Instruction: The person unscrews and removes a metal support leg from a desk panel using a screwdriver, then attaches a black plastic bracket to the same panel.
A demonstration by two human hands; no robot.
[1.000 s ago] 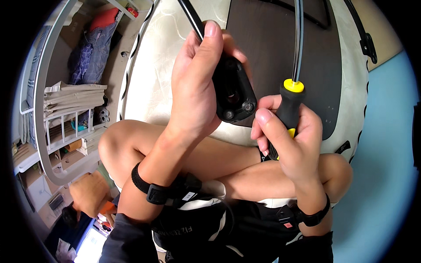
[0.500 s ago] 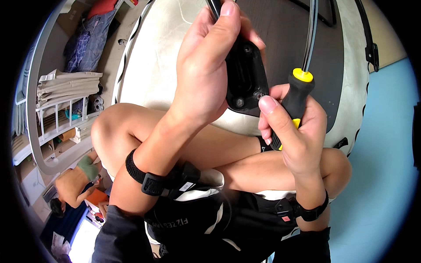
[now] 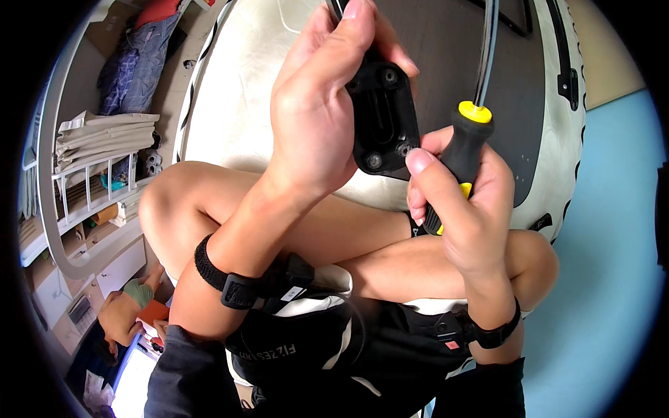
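My left hand [image 3: 313,115] is wrapped round a black plate-like plastic part [image 3: 383,115], rounded at the corners, with a long slot and recessed screw holes. A dark bar at its top runs up through my fingers. My right hand [image 3: 470,209] grips a screwdriver [image 3: 468,143] with a black and yellow handle against the palm, its shaft pointing up and away from the part. The thumb and forefinger of that hand meet at the part's lower right corner, touching or almost touching a small screw [image 3: 404,148] in the hole there. The screwdriver's tip is out of frame.
Beyond my crossed legs lies a dark board [image 3: 512,139] on a cream padded surface [image 3: 233,97]. Black metal pieces [image 3: 519,28] rest at the top. A blue surface [image 3: 599,202] stretches along the right. A white bed frame [image 3: 52,167] and another person [image 3: 122,320] are at left.
Both hands, the black part and the screwdriver have shifted slightly left in the picture, as has the background. Both grips look the same. The other person at lower left has moved a little.
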